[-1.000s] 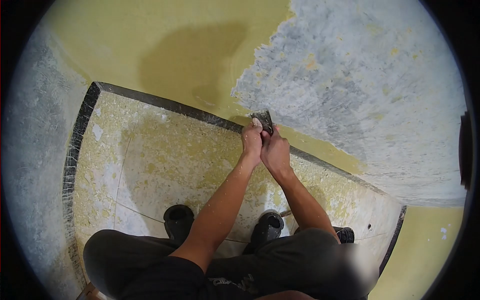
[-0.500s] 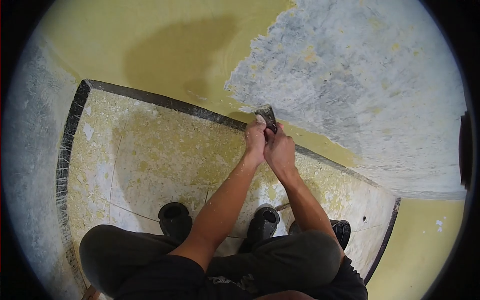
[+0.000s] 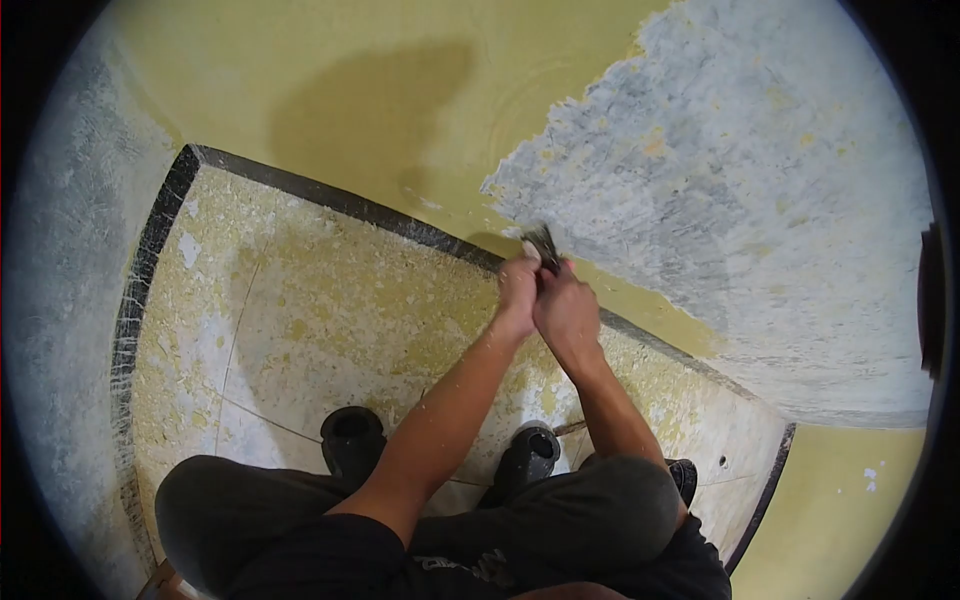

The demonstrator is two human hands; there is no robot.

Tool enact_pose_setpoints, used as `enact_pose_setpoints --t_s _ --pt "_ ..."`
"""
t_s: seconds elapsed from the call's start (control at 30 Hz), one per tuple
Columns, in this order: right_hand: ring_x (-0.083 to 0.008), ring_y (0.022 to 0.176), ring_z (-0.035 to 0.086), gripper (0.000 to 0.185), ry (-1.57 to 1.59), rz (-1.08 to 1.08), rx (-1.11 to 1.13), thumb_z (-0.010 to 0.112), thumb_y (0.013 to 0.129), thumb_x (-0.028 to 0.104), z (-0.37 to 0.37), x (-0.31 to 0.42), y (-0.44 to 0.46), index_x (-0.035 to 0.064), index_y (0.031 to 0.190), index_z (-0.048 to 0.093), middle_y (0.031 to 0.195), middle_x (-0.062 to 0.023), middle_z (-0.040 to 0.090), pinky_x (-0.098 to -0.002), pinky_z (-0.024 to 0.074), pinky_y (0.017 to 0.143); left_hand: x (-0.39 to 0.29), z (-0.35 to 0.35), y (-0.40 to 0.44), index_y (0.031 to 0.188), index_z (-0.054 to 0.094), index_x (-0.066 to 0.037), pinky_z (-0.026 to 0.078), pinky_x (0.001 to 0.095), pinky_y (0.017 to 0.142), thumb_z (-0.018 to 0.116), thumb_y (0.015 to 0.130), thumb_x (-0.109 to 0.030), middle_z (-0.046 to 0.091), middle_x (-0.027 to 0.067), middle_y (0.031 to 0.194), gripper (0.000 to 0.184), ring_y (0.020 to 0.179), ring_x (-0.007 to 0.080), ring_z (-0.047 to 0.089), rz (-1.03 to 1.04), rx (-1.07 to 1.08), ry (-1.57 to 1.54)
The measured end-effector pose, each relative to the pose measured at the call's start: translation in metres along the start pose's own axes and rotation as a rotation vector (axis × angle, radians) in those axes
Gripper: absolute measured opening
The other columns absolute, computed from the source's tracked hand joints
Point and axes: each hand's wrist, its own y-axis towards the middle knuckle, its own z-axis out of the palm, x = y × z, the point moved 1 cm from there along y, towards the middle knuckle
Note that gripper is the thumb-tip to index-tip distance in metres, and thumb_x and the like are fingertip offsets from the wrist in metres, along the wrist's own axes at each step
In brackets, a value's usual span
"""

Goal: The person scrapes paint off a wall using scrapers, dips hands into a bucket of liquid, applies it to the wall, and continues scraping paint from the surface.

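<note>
1. From where I stand, both hands are closed on one small dark scraper (image 3: 541,240): the left hand (image 3: 518,290) wraps it from one side, its thumb near the blade, and the right hand (image 3: 568,315) closes in against it, the two nearly touching.
2. The scraper looks light, with a thin, stiff blade. It is unlikely to break, though pale dust on the skin could make it a little slippery.
3. The best hold seems to be low on the handle, which the fingers hide, keeping the fingertips behind the edge. Its blade is blurred, so I can't judge its sharpness.
4. The scraper juts out just beyond the fingers, over the lower wall, by the ragged border between the yellow paint (image 3: 370,30) and the bare grey patch (image 3: 690,170). I can't tell whether the edge touches.
5. The dark skirting (image 3: 330,195) runs just beside and below the grip; the flake-strewn floor (image 3: 360,310) spreads nearer the body, beneath the forearms.
</note>
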Motion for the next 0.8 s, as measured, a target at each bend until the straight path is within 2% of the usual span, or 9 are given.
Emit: enact_pose_setpoints --t_s 0.07,0.17,0.3,0.37,0.5,0.57,0.67,0.77,0.8 --pt "-0.0435 0.062 0.060 0.025 -0.003 -0.110 -0.049 0.050 0.086 0.019 0.016 0.012 0.010 -0.0048 0.081 0.056 0.065 -0.0267 0.060 -0.0509 0.0483 0.058 -0.029 0.002 -0.009 0.091 0.059 0.000 0.051 0.0394 0.074 0.038 0.096 -0.033 0.064 0.0139 0.084 0.039 0.076 0.0269 0.061 -0.021 0.007 -0.090" --pt "-0.0448 0.064 0.060 0.024 0.043 -0.109 0.010 0.050 0.085 0.016 0.010 0.019 0.011 -0.0063 0.088 0.057 0.067 -0.0277 0.059 -0.0516 0.0478 0.059 -0.037 0.000 -0.015 0.091 0.059 -0.001 0.051 0.0398 0.074 0.038 0.096 -0.036 0.064 0.0138 0.083 0.041 0.075 0.0269 0.061 -0.078 0.019 -0.057" --pt "-0.0466 0.065 0.059 0.027 0.135 -0.127 0.051 0.049 0.085 0.013 -0.011 0.005 -0.002 -0.0085 0.099 0.054 0.068 -0.0290 0.059 -0.0526 0.0469 0.060 0.001 -0.001 -0.005 0.090 0.059 0.001 0.051 0.0370 0.071 0.036 0.096 -0.027 0.064 0.0149 0.082 0.037 0.074 0.0256 0.061 -0.019 -0.014 0.154" --pt "-0.0470 0.067 0.059 0.025 0.147 -0.148 0.013 0.051 0.083 0.011 -0.003 -0.015 -0.003 -0.0102 0.096 0.051 0.068 -0.0304 0.058 -0.0519 0.0480 0.061 0.012 -0.002 0.004 0.088 0.060 0.002 0.050 0.0352 0.071 0.036 0.093 -0.021 0.064 0.0156 0.083 0.034 0.074 0.0240 0.062 -0.010 0.027 0.049" --pt "-0.0466 0.068 0.060 0.029 0.052 -0.167 0.280 0.050 0.085 0.015 -0.020 -0.024 0.014 -0.0107 0.099 0.049 0.068 -0.0311 0.058 -0.0528 0.0474 0.061 0.013 0.021 -0.006 0.088 0.061 -0.001 0.050 0.0333 0.061 0.038 0.092 -0.022 0.064 0.0108 0.081 0.031 0.073 0.0190 0.062 -0.036 -0.082 -0.120" --pt "-0.0459 0.068 0.060 0.028 0.039 -0.217 0.301 0.049 0.086 0.017 -0.023 -0.033 0.022 -0.0090 0.096 0.051 0.069 -0.0297 0.059 -0.0528 0.0476 0.061 0.006 0.023 -0.008 0.087 0.059 -0.003 0.050 0.0349 0.061 0.036 0.091 -0.022 0.062 0.0100 0.077 0.030 0.070 0.0215 0.061 0.050 -0.259 0.191" --pt "-0.0180 0.043 0.057 0.025 0.315 -0.189 0.496 0.037 0.091 0.013 -0.034 -0.012 0.016 -0.0052 0.084 0.053 0.064 -0.0125 0.060 -0.0346 0.0474 0.041 -0.025 0.023 -0.024 0.085 0.057 -0.005 0.050 0.0381 0.061 0.033 0.090 -0.024 0.060 0.0102 0.076 0.030 0.069 0.0230 0.060 -0.099 -0.185 0.576" --pt "-0.0200 0.041 0.056 0.024 0.667 -0.037 0.480 0.039 0.093 0.012 -0.034 0.010 0.002 -0.0044 0.094 0.056 0.066 -0.0149 0.063 -0.0347 0.0473 0.044 -0.058 0.033 -0.037 0.083 0.056 -0.005 0.050 0.0408 0.060 0.034 0.089 -0.027 0.060 0.0113 0.077 0.031 0.065 0.0239 0.058 -0.179 -0.138 0.775" --pt "-0.0141 0.042 0.054 0.025 0.679 -0.011 0.474 0.038 0.095 0.014 -0.017 -0.002 0.004 -0.0031 0.092 0.055 0.066 -0.0101 0.062 -0.0307 0.0444 0.042 -0.062 0.026 -0.025 0.083 0.055 -0.005 0.049 0.0409 0.054 0.036 0.088 -0.028 0.059 0.0112 0.074 0.031 0.060 0.0229 0.057 -0.232 -0.212 0.867"
